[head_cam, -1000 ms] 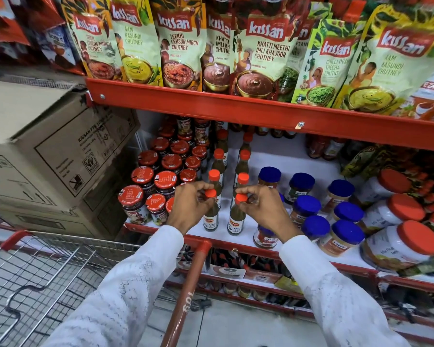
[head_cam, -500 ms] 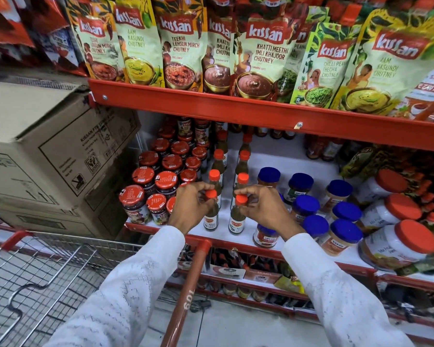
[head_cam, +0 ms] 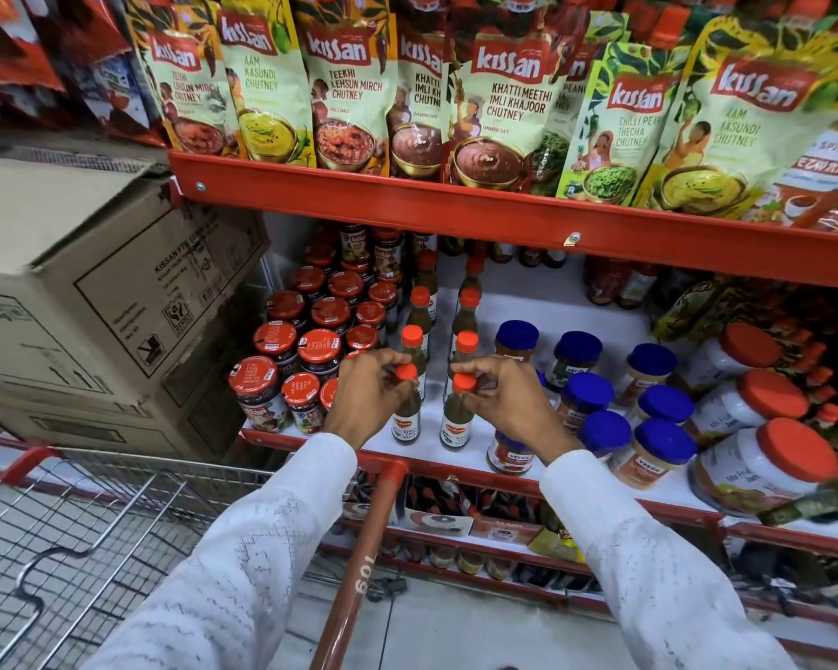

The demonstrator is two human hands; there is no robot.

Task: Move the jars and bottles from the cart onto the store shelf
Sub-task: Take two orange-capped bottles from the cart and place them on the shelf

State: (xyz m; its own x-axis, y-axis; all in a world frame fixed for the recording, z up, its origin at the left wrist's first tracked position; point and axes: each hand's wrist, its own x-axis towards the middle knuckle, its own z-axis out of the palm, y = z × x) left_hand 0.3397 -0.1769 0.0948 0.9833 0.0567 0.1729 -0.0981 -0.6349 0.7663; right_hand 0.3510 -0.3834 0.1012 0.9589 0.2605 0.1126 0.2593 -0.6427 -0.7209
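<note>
Two slim green-sauce bottles with orange caps stand upright at the front of the white shelf (head_cam: 543,307). My left hand (head_cam: 366,398) pinches the cap of the left bottle (head_cam: 406,420). My right hand (head_cam: 509,403) pinches the cap of the right bottle (head_cam: 456,420). More of the same bottles (head_cam: 465,343) line up in two rows behind them. The wire cart (head_cam: 83,534) is at lower left, its basket showing no jars in the visible part.
Red-lidded jam jars (head_cam: 318,348) crowd the shelf to the left of the bottles, blue-lidded jars (head_cam: 586,396) and big orange-lidded jars (head_cam: 770,398) to the right. The red upper shelf edge (head_cam: 456,217) overhangs with chutney pouches. Cardboard boxes (head_cam: 93,292) stand at left. The cart's red handle (head_cam: 359,568) rises between my arms.
Both hands stay on the two bottle caps at the shelf front; the bottles have barely shifted. The view has tilted slightly.
</note>
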